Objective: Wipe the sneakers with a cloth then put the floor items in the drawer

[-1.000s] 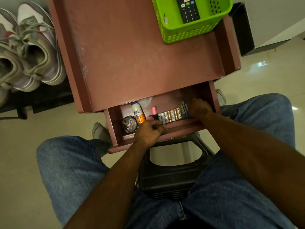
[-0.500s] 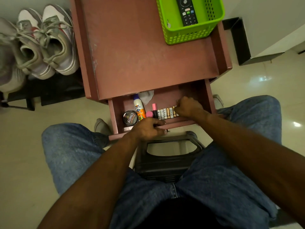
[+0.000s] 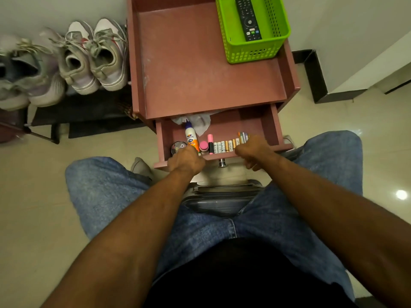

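Head view, looking down past both forearms and blue denim knees. Small reddish-brown wooden table (image 3: 200, 70) with raised rim; its shallow reddish-brown drawer (image 3: 274, 125) is pulled out toward the person. Left hand (image 3: 186, 162) sits at the drawer's front edge, left of the metal knob (image 3: 222, 163); fingers curled down over the edge, tips hidden, so whether they pinch anything cannot be told. They lie just over the round black shoe-polish tin (image 3: 178, 147) and the base of the white-and-orange glue bottle (image 3: 191, 138). Right hand (image 3: 253, 152) is at the front edge right of the knob, fingers curled loosely, knuckles up, touching or just beside the right end of the row of small cylindrical batteries (image 3: 224, 146); no grip is visible. Between bottle and batteries: a round pink cap (image 3: 203, 146) and an upright pink stick (image 3: 210, 143). A crumpled pale grey cloth (image 3: 198, 123) lies at the drawer's back, half under the table top. Bright green perforated plastic basket (image 3: 255, 50) stands on the table's far right corner, holding a black remote control (image 3: 248, 18). Left of the table, pale grey-white laced sneakers (image 3: 93, 58) rest on a low dark shoe rack (image 3: 77, 112). A dark plastic stool (image 3: 218, 201) shows between the knees, on a glossy cream tiled floor (image 3: 33, 185).
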